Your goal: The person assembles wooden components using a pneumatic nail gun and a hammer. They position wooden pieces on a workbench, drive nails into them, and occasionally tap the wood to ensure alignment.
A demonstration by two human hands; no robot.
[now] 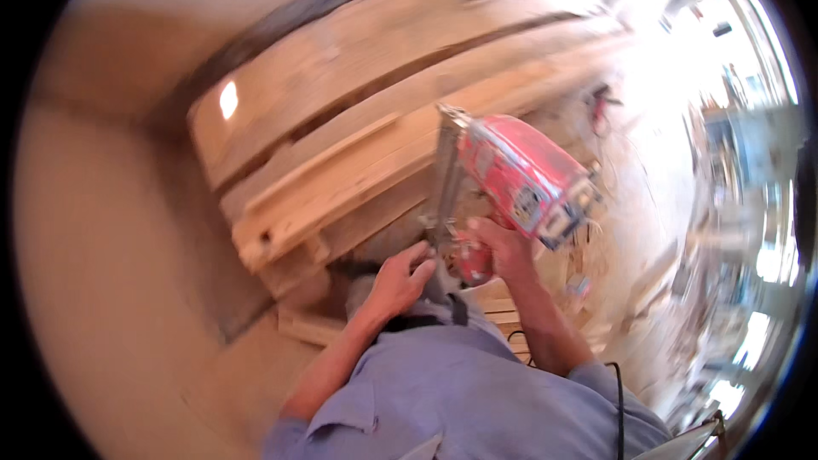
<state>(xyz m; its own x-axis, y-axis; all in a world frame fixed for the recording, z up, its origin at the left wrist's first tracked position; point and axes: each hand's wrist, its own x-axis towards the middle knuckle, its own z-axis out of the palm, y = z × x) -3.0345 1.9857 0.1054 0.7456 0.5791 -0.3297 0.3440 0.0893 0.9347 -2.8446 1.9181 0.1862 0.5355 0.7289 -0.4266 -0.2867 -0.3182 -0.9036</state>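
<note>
Right hand grips red nail gun; left hand touches its base.

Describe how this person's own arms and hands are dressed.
Both forearms are bare, with light blue cloth shirt sleeves rolled up to about the elbows. The left hand and right hand wear no gloves. The motion blur hides any rings or a watch. A thin black cable runs beside the right sleeve.
</note>
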